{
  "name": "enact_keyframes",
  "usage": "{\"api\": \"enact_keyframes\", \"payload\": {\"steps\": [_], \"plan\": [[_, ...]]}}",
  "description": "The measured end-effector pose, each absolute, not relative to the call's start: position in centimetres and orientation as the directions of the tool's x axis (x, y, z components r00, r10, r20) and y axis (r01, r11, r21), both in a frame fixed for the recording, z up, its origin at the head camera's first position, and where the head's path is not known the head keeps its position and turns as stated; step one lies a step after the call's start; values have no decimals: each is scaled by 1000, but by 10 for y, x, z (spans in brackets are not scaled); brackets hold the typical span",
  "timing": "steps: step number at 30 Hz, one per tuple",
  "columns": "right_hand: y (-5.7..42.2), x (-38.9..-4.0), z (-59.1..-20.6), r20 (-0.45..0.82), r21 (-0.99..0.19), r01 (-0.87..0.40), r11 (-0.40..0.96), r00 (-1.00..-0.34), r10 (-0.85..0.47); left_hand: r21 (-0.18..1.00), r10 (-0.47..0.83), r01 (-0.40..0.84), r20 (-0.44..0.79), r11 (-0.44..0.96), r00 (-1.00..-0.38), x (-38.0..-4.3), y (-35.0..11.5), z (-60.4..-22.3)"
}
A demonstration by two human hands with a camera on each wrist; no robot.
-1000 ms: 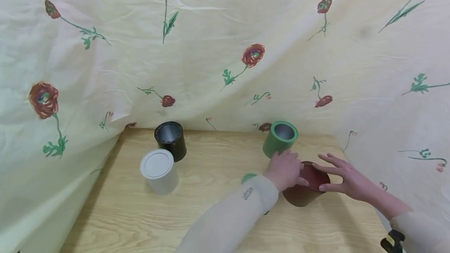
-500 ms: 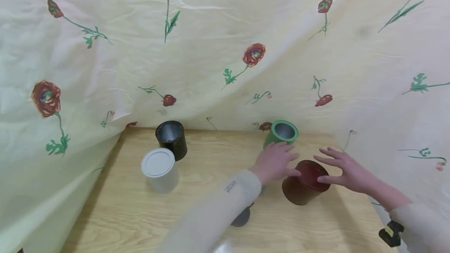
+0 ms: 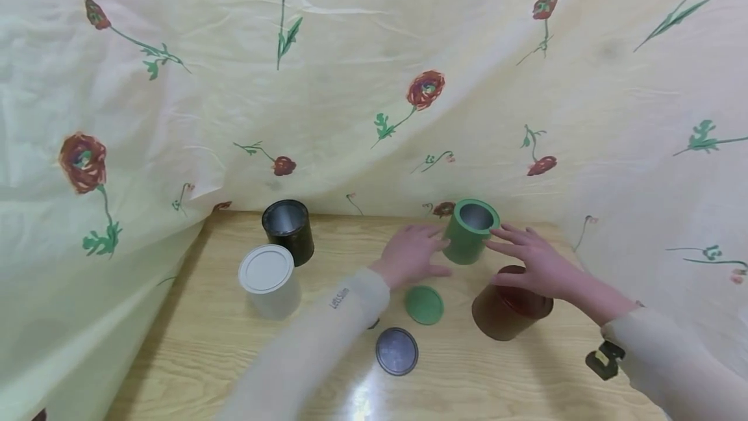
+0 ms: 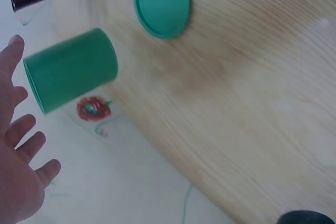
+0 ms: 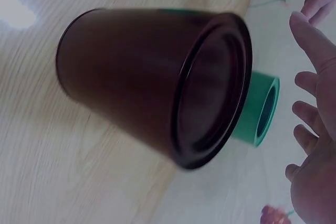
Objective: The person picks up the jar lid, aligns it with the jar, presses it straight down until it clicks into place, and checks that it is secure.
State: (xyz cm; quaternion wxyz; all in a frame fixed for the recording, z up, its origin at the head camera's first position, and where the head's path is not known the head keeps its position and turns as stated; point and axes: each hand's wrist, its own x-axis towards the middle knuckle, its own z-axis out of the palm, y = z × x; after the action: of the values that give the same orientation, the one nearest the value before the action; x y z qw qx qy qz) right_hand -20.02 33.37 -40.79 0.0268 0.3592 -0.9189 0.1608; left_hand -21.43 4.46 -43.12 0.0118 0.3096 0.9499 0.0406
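In the head view, a green can [image 3: 464, 249] without a lid stands near the back right, its mouth facing up. My left hand [image 3: 411, 257] is beside its left side, fingers spread. At its right my right hand [image 3: 539, 264] hovers with fingers extended, partly over the dark red can [image 3: 504, 312], whose top is covered by a lid. The right wrist view shows that lid [image 5: 210, 90] seated in the rim. Neither hand holds anything. A green lid [image 3: 424, 305] and a dark grey lid [image 3: 397, 351] lie flat on the table in front of the green can.
A black can [image 3: 291, 239] without a lid stands at the back left of the wooden table [image 3: 187, 356]. Just in front of it is a white can [image 3: 271, 291] with its lid on. A flowered cloth [image 3: 345, 102] hangs behind and along the sides.
Both hands have come away from the dark red can. The left moved left, the right up and left, to either side of the green can. The two loose lids are now uncovered.
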Motion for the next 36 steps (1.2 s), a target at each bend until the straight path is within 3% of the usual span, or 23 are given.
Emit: {"api": "enact_keyframes", "payload": {"steps": [5, 12, 24, 36], "plan": [[318, -201, -412, 196, -252, -714, 653, -699, -688, 87, 579, 576, -15, 813, -815, -217, 27, -433], [300, -196, -416, 185, -249, -716, 652, -696, -694, 75, 580, 577, -25, 813, -814, -218, 9, -435], [269, -186, -424, 149, -300, -670, 679, -736, -661, 146, 576, 564, -61, 813, -815, -215, -13, -443], [244, -164, -451, 129, -467, -526, 711, -836, -534, 182, 589, 568, -91, 803, -803, -215, -26, -455]]}}
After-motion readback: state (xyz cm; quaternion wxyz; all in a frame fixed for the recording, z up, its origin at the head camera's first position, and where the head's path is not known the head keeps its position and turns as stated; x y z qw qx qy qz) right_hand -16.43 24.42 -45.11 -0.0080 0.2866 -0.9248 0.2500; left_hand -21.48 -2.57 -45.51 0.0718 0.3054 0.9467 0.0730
